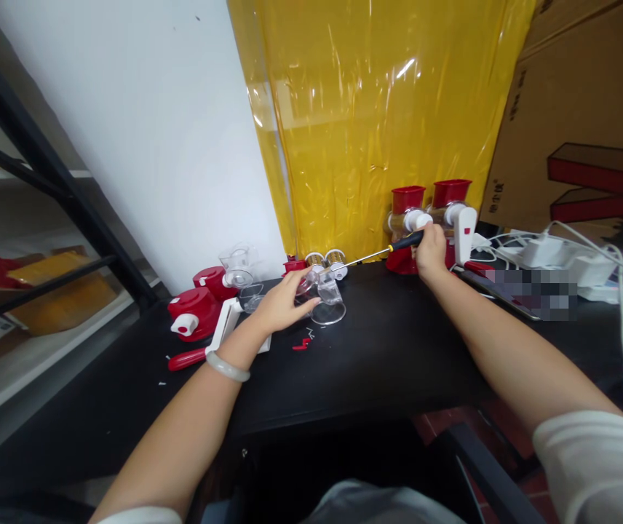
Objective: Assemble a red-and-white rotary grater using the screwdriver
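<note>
My left hand (282, 302) is closed on a clear plastic housing (327, 300) that lies on its side on the black table (388, 356). My right hand (430, 251) grips the black and yellow handle of a screwdriver (377, 252). The screwdriver's long metal shaft points left, and its tip reaches the top of the clear housing. A pale bangle sits on my left wrist. Small red and white bits (303, 342) lie on the table just in front of the housing.
Two assembled red and white grinders (442, 211) stand behind my right hand. Red bases (196, 314), a clear cup (239, 266), metal drums (326, 260) and a red handle (185, 359) lie at left. White cables and chargers (552, 255) fill the right. Yellow film hangs behind; a black shelf stands left.
</note>
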{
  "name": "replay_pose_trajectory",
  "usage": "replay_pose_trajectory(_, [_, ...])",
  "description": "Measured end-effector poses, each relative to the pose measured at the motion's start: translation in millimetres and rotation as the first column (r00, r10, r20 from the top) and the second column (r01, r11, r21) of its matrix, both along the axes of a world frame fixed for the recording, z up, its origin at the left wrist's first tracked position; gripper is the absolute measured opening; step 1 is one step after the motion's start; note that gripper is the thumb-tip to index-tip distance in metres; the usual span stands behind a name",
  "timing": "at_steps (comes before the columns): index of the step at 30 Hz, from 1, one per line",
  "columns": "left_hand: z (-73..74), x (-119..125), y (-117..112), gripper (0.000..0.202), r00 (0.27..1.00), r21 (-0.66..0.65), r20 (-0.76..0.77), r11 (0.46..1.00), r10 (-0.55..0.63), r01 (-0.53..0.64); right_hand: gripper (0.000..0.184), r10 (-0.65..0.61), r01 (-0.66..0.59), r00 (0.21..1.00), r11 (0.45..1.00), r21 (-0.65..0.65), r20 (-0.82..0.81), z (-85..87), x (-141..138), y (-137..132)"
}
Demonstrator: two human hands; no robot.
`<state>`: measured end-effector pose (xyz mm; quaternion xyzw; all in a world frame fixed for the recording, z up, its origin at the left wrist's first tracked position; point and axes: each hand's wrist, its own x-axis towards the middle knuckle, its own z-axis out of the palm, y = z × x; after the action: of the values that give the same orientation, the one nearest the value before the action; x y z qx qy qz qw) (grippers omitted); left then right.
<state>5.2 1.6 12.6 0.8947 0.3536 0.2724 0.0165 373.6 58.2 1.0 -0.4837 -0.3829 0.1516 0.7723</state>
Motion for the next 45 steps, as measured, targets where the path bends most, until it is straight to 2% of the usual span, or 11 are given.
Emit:
replay_pose_trajectory(2, [-0.3,0,0,0.073,1.0,-0.005,-0.005,1.0,0.008,-0.008,0.04,-0.022,0.022,0.999,1.0,-0.007,-0.046,0.5,-1,-1])
replay_pose_trajectory(8, [-0.6,0,1,0.073,1.0,0.001,0.0,1.0,0.002,-0.002,0.031,0.054,-0.046,0.993,0.996,0.076,-0.107,2.2,-4,-2])
replay_pose_trajectory(13, [-0.6,0,1,0.073,1.0,-0.006,0.0,1.0,0.006,-0.006,0.024,0.031,-0.026,0.994,0.998,0.05,-0.105,5.3,-6,-3])
replay_pose_trajectory(24, [-0.4,0,1,0.073,1.0,-0.007,-0.004,1.0,0.006,-0.006,0.04,-0.031,0.033,0.999,0.995,0.099,-0.022,-2.1,2,6])
replay_pose_trajectory(28, [-0.1,0,1,0.073,1.0,-0.008,0.002,1.0,0.009,-0.009,0.035,0.018,-0.015,0.999,0.998,0.064,-0.05,-0.6,-2,0])
replay_pose_trajectory(35, [0.8,0,0,0.072,1.0,-0.012,0.008,1.0,0.002,-0.002,0.023,0.075,-0.065,0.992,0.994,0.093,-0.106,3.8,-5,-4])
replay_pose_trajectory(45, [1.1,-2,2,0.071,1.0,-0.002,0.01,1.0,-0.01,0.01,0.034,0.013,-0.008,0.998,0.997,0.078,-0.06,9.3,-8,-7])
